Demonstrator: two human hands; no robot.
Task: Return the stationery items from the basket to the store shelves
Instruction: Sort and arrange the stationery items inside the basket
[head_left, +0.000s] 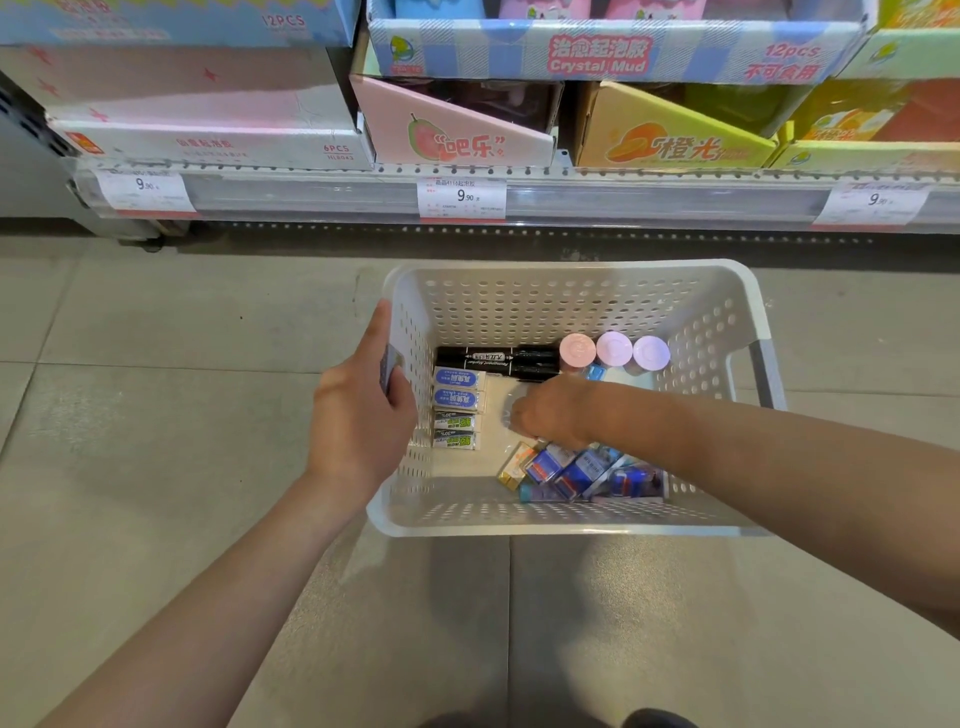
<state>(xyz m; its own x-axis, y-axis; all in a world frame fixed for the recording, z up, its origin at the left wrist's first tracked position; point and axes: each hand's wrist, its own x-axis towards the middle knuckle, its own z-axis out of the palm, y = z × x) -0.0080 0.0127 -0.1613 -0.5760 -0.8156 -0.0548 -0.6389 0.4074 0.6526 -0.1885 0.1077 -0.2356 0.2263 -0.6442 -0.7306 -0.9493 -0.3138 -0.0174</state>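
Observation:
A white perforated basket (571, 306) sits on the floor below the shelf. Inside lie two black markers (498, 359), several wrapped erasers (457, 410) along the left wall, three round pastel-lidded tubs (613, 349) at the back, and a heap of small blue packets (582, 470) near the front. My left hand (358, 415) hovers at the basket's left rim and holds a small packet (390, 366) between thumb and fingers. My right hand (550, 413) reaches down into the basket, fingers curled over the blue packets; whether it grips one is hidden.
A low shelf edge (519, 197) with price tags runs across the back. Display boxes stand on it: a pink one (452, 130), an orange one (670, 137), a white one (208, 140), and a blue "Crystal Mud" tray (597, 52) above. Grey tiled floor (156, 364) surrounds the basket.

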